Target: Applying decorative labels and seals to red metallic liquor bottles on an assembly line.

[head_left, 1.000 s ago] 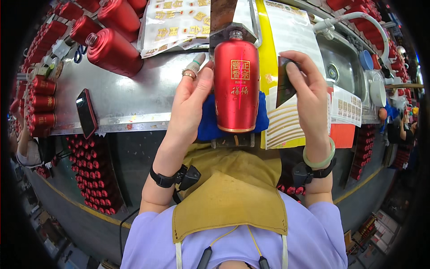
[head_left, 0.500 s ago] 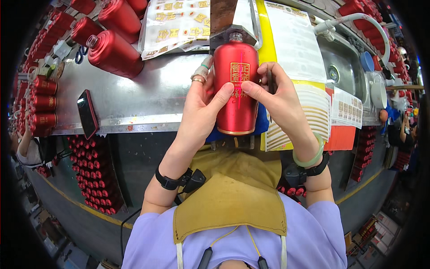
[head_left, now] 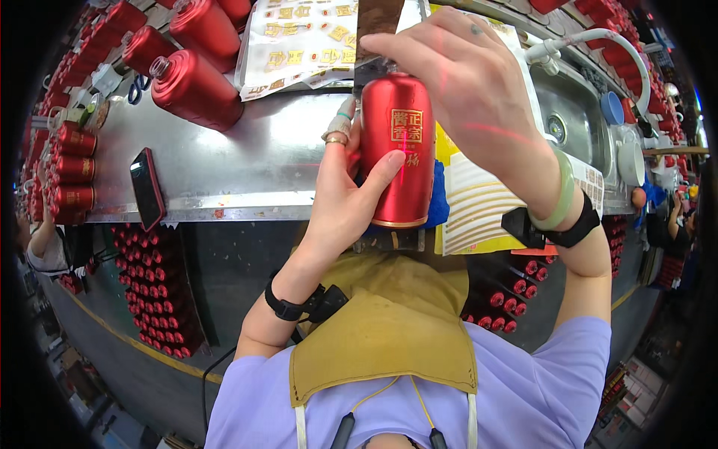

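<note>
A red bottle with gold lettering and a gold line round its base lies in front of me on a blue cloth. My left hand grips its left side, thumb across the front; one finger wears a wrapped cover. Over the bottle's neck, my right hand reaches leftward, back of the hand up and fingers bent. It hides the neck, and whatever its fingers hold is out of sight. A red laser line crosses the bottle and this hand. Gold strip stickers on a sheet lie to the right.
A sheet of gold stickers lies at the back. Red bottles, blue scissors and a phone are on the metal bench to the left. A sink with a white tap is at right. Racked bottles stand below.
My right hand has left the bottle's right side, where it held a thin dark tool, and moved up over the neck. My left hand keeps its grip; the bottle has shifted slightly right.
</note>
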### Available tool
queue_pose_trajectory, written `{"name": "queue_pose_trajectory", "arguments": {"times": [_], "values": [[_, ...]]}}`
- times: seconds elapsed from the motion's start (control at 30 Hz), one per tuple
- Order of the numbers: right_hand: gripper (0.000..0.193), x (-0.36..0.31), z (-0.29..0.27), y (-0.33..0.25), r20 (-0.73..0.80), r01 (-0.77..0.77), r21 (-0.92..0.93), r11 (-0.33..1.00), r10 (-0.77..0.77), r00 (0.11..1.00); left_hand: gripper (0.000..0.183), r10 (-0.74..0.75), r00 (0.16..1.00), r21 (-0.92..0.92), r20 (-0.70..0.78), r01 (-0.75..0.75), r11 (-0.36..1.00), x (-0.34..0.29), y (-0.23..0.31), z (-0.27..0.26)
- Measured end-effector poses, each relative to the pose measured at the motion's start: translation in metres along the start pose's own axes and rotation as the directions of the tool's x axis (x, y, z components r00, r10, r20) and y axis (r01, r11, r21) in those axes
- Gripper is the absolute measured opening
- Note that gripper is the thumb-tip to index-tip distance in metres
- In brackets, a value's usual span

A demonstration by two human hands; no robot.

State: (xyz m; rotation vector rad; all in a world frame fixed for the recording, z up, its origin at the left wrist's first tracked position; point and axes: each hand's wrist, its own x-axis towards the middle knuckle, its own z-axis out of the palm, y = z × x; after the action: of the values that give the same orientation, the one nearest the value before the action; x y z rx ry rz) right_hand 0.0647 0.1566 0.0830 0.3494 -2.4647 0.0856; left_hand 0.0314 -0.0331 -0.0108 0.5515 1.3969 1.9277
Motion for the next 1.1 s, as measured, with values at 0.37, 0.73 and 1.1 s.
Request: {"name": "queue_pose_trajectory", "arguments": {"times": [0.37,0.73,1.1], "values": [[0.023,-0.043,0.01,0.001,-0.084,-0.036,0.296,0.954,0.063,0.994,0.084,0.021,0.986,0.005,-0.163,-0.02,1.0,-0.013,-0.001,-0.033],[0.023,-0.048,0.023,0.025,-0.16,-0.144,0.237,0.961,0.185,0.97,0.089,-0.011,0.987,-0.006,-0.158,0.01,1.0,-0.01,-0.001,-0.027],[0.018,-0.003,0.036,0.014,0.087,0.019,0.067,0.998,-0.025,0.996,0.089,0.033,0.978,-0.003,-0.206,-0.034,0.999,-0.009,0.004,-0.025]]}}
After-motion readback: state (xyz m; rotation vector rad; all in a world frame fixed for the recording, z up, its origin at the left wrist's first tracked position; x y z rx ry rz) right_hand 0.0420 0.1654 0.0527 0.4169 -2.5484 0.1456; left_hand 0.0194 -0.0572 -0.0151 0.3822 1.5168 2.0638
